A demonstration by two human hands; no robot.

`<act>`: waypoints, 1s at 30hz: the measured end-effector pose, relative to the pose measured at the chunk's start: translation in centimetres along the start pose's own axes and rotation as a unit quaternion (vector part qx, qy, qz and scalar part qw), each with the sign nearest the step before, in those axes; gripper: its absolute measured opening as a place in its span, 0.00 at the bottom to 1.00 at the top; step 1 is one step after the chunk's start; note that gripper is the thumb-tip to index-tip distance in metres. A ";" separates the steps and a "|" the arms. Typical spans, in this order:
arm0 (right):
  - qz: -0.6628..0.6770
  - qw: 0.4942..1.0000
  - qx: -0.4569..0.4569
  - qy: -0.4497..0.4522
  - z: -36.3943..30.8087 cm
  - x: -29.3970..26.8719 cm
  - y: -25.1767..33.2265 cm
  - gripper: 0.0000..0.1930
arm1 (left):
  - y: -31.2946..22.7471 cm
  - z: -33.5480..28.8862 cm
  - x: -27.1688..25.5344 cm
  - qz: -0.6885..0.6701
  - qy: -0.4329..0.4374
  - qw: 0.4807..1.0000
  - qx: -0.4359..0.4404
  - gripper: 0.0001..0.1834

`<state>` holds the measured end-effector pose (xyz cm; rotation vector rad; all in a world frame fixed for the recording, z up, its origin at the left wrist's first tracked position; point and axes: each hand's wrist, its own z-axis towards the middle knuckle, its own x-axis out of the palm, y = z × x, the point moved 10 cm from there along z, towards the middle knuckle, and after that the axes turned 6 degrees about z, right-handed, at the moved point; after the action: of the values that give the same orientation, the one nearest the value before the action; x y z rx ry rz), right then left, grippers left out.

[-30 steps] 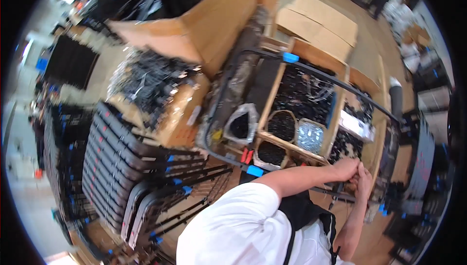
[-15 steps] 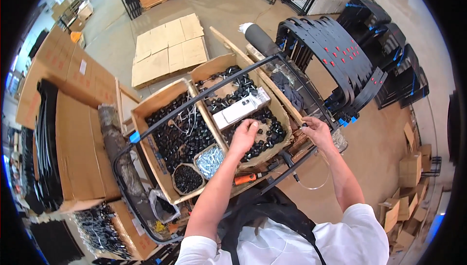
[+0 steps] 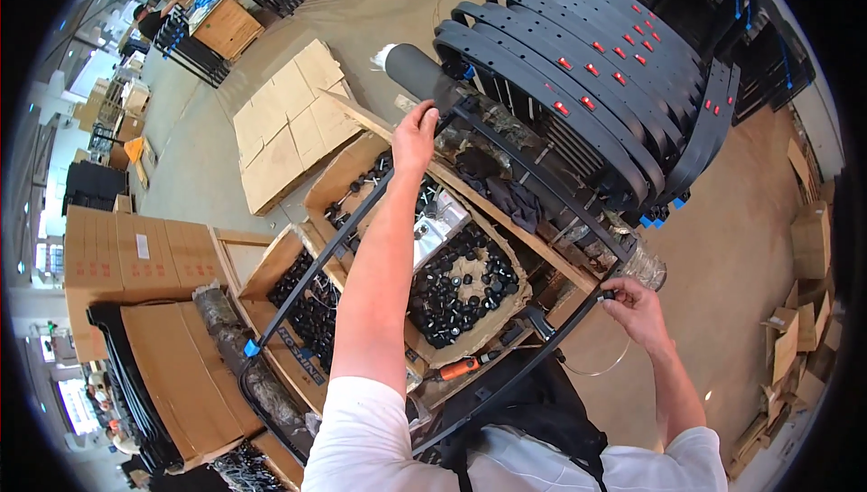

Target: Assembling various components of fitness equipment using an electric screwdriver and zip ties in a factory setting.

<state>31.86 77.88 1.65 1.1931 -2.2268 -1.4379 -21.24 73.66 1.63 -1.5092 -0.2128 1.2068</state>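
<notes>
A black tubular frame (image 3: 318, 262) lies tilted across the wooden parts bins in front of me. At its far corner, my left hand (image 3: 414, 142) is closed, fingertips at the tube; whatever they pinch is hidden. My right hand (image 3: 637, 313) pinches a small black knob (image 3: 607, 294) beside the frame's near right corner. Below my left forearm, one bin (image 3: 517, 298) holds many black knobs (image 3: 452, 307), with a white box (image 3: 441, 230) lying among them. My left arm covers part of the bins.
An orange-handled tool (image 3: 459, 367) lies at the bins' near edge. Curved black parts with red pieces (image 3: 578, 68) stand stacked at the right. Flat cardboard (image 3: 293, 131) lies on the floor beyond, and cartons (image 3: 149, 262) stand at the left. Another person (image 3: 149, 23) is far off at upper left.
My left hand has left the knob bin and reached out to the frame's far corner. The right hand stays by the right side of the frame with the knob. The view has shifted.
</notes>
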 end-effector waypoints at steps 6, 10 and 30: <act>0.033 0.999 0.016 -0.019 0.0 -2.4 -1.6 0.15 | 3.8 3.0 3.7 0.020 0.024 0.998 -0.046 0.22; 0.002 1.000 -0.004 -0.017 0.3 -2.8 -2.0 0.15 | 3.9 3.2 4.5 -0.019 0.040 0.999 -0.006 0.21; -0.172 0.978 -0.041 -0.108 -3.1 -3.0 3.2 0.16 | 5.1 3.3 5.8 -0.154 0.069 0.985 0.037 0.17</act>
<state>33.95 78.69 6.54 1.5161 -2.1440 -1.8511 -23.46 78.03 -5.24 -1.4285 -0.2942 0.8530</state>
